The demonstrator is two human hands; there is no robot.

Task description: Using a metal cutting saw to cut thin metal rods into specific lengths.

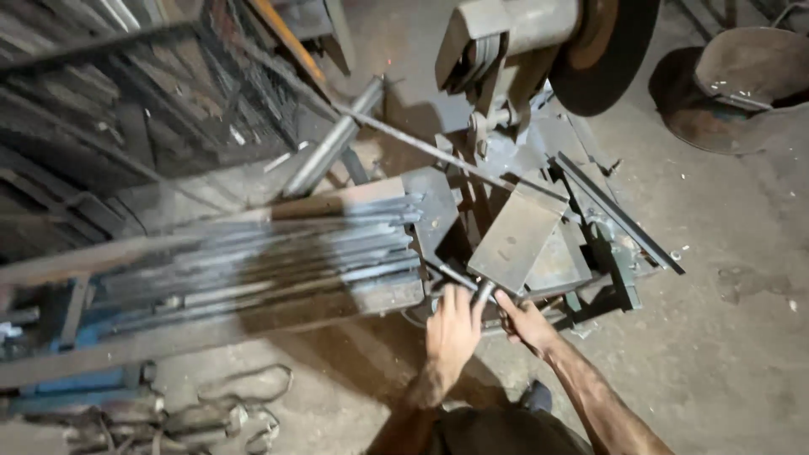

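Steel rod (462, 278), thin, lower centre of frame, at the front edge of a cut-off saw's vise (516, 236). Left hand (451, 333): fingers curled over the rod, grasping it. Right hand (524, 322): just beside, fingertips pinching the rod's end. Bundle of flat steel bars (270, 253) on a stand, left of centre. Abrasive disc (602, 50), top centre-right. Rusty metal basin (742, 84), upper right.
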